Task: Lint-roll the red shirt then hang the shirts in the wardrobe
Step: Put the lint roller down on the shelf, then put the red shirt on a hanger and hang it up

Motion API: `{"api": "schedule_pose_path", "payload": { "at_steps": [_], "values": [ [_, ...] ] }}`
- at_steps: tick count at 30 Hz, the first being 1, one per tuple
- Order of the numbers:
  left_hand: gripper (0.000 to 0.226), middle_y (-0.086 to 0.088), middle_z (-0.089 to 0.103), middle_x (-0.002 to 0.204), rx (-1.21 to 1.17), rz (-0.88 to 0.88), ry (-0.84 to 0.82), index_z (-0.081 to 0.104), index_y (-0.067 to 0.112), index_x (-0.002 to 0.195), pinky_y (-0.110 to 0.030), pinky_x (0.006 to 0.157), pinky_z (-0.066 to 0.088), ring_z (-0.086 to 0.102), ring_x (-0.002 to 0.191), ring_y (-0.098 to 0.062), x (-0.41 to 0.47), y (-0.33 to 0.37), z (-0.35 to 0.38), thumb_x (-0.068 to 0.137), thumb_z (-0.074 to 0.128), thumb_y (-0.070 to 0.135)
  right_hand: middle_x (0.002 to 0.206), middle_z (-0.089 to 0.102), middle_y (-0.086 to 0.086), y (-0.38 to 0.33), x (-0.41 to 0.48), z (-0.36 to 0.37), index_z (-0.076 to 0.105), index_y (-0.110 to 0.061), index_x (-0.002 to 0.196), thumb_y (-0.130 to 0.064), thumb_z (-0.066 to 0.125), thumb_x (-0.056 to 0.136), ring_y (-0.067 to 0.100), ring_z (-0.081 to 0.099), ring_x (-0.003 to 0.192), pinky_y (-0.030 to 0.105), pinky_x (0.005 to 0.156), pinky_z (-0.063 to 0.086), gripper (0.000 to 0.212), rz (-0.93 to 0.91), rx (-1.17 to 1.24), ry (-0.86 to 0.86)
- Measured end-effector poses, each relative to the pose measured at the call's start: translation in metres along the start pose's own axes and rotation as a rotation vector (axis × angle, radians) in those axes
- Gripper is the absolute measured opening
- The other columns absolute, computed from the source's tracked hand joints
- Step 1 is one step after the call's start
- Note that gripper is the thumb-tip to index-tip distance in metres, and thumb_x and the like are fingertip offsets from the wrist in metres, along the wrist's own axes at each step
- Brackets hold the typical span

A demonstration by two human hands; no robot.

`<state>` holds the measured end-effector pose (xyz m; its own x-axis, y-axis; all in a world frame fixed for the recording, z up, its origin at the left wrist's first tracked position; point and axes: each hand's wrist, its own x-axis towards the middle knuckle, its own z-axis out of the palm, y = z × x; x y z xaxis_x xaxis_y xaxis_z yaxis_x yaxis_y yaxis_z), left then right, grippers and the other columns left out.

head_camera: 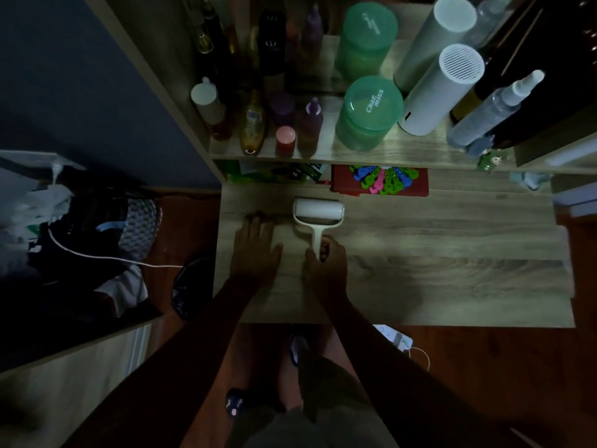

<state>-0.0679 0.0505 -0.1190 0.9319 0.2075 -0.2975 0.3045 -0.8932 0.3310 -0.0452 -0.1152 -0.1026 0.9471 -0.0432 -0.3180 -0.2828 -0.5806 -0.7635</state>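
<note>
A white lint roller (318, 213) lies on the wooden desk (436, 273), its roll pointing away from me and its handle towards me. My right hand (326, 263) is closed around the end of that handle. To the left of the roller, my left hand (256, 250) rests flat on the desk with fingers spread and nothing in it. No red shirt shows in this dim view.
A shelf behind the desk holds bottles (252, 124), green tubs (368, 113), a white cylinder (442, 88) and a spray bottle (494, 111). A red box of coloured pegs (381, 181) lies under it. A pile of clothes (80, 240) sits to the left, a power strip (394, 339) on the floor.
</note>
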Motion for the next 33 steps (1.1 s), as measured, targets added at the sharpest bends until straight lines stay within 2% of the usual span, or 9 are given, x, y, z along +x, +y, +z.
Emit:
{"api": "schedule_pose_path", "payload": {
  "at_steps": [7, 10, 16, 18, 21, 24, 26, 29, 33],
  "values": [
    [0.075, -0.020, 0.039, 0.153, 0.008, 0.010, 0.008, 0.039, 0.012, 0.150, -0.055, 0.108, 0.037, 0.035, 0.142, -0.040, -0.008, -0.001, -0.010, 0.087, 0.042, 0.052, 0.102, 0.061, 0.009, -0.009, -0.008, -0.011, 0.063, -0.005, 0.110, -0.032, 0.059, 0.075, 0.030, 0.058, 0.095, 0.043, 0.087, 0.050, 0.045, -0.055, 0.071, 0.084],
    [0.072, -0.021, 0.042, 0.153, -0.026, -0.007, 0.083, 0.044, 0.012, 0.148, -0.058, 0.106, 0.040, 0.039, 0.141, -0.042, -0.027, -0.011, -0.025, 0.088, 0.043, 0.051, 0.106, 0.058, 0.006, -0.023, -0.019, -0.012, 0.058, -0.010, 0.109, -0.027, 0.062, 0.080, 0.027, 0.056, 0.099, 0.049, 0.089, 0.049, 0.033, -0.113, 0.127, 0.111],
    [0.079, -0.019, 0.042, 0.153, -0.091, -0.136, 0.291, 0.042, 0.014, 0.149, -0.054, 0.116, 0.029, 0.036, 0.143, -0.039, -0.116, -0.065, -0.117, 0.094, 0.019, 0.064, 0.110, 0.057, 0.005, -0.110, -0.081, 0.020, 0.056, -0.010, 0.119, -0.014, 0.066, 0.087, 0.023, 0.056, 0.095, 0.040, 0.085, 0.049, 0.034, -0.372, 0.174, -0.070],
    [0.070, -0.017, 0.050, 0.142, -0.149, -0.174, 0.422, 0.051, 0.014, 0.140, -0.050, 0.112, 0.035, 0.043, 0.135, -0.038, -0.162, -0.096, -0.160, 0.095, 0.027, 0.061, 0.114, 0.059, 0.004, -0.153, -0.119, 0.040, 0.055, -0.011, 0.124, -0.013, 0.065, 0.089, 0.018, 0.057, 0.097, 0.034, 0.085, 0.049, 0.036, -0.496, 0.195, -0.170],
    [0.059, -0.016, 0.044, 0.150, -0.171, -0.221, 0.689, 0.047, 0.012, 0.144, -0.052, 0.114, 0.034, 0.039, 0.140, -0.033, -0.253, -0.146, -0.225, 0.095, 0.054, 0.044, 0.114, 0.057, -0.001, -0.229, -0.199, 0.072, 0.057, -0.010, 0.124, -0.015, 0.063, 0.092, 0.008, 0.054, 0.101, 0.008, 0.087, 0.040, 0.033, -0.670, 0.288, -0.349],
    [0.063, -0.013, 0.040, 0.155, -0.102, -0.328, 0.854, 0.043, 0.015, 0.147, -0.050, 0.118, 0.030, 0.032, 0.146, -0.029, -0.355, -0.190, -0.292, 0.096, 0.045, 0.051, 0.111, 0.060, 0.000, -0.303, -0.293, 0.098, 0.058, -0.030, 0.118, -0.018, 0.063, 0.090, 0.016, 0.059, 0.097, 0.028, 0.085, 0.051, 0.031, -0.865, 0.407, -0.539],
    [0.065, -0.010, 0.038, 0.156, -0.077, -0.401, 0.975, 0.042, 0.016, 0.148, -0.042, 0.121, 0.025, 0.029, 0.148, -0.025, -0.428, -0.208, -0.339, 0.095, 0.042, 0.055, 0.109, 0.061, 0.002, -0.350, -0.358, 0.110, 0.059, -0.030, 0.113, -0.021, 0.062, 0.087, 0.019, 0.061, 0.095, 0.036, 0.082, 0.055, 0.027, -1.018, 0.451, -0.633],
    [0.063, -0.007, 0.042, 0.154, 0.004, -0.450, 1.162, 0.046, 0.017, 0.145, -0.031, 0.120, 0.024, 0.033, 0.145, -0.022, -0.537, -0.223, -0.403, 0.095, 0.046, 0.054, 0.105, 0.061, 0.002, -0.417, -0.453, 0.121, 0.062, -0.017, 0.112, -0.020, 0.063, 0.089, 0.015, 0.061, 0.091, 0.029, 0.078, 0.051, 0.023, -1.221, 0.518, -0.749],
    [0.057, -0.006, 0.050, 0.146, 0.164, -0.489, 1.361, 0.051, 0.014, 0.141, -0.029, 0.116, 0.031, 0.042, 0.138, -0.019, -0.668, -0.225, -0.473, 0.094, 0.052, 0.048, 0.107, 0.061, -0.004, -0.494, -0.575, 0.119, 0.060, -0.021, 0.111, -0.015, 0.065, 0.092, 0.006, 0.060, 0.090, 0.014, 0.072, 0.045, 0.021, -1.475, 0.587, -0.875]
  ]
}}
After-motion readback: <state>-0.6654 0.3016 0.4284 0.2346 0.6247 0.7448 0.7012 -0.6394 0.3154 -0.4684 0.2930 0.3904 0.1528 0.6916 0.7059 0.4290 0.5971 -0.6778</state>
